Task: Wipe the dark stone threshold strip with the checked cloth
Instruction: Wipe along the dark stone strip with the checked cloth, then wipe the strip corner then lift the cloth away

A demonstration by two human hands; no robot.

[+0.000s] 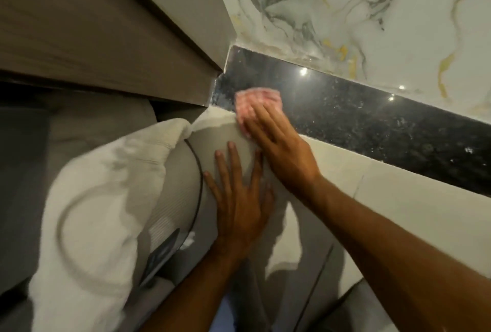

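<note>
The dark speckled stone threshold strip [358, 116] runs diagonally from the door frame corner down to the right edge. A pink-and-white checked cloth [255, 100] lies bunched on the strip's left end. My right hand [279, 145] presses flat on the cloth, fingers covering its near half. My left hand [239, 198] rests flat with fingers spread on the pale floor tile just below, holding nothing. Dusty smears show on the strip near the corner.
A brown wooden door frame [106, 39] stands at the upper left. White marble tile with grey and gold veins [345, 12] lies beyond the strip. A white towel [93, 212] and a grey ribbed appliance with a black cord [172, 212] lie at the left.
</note>
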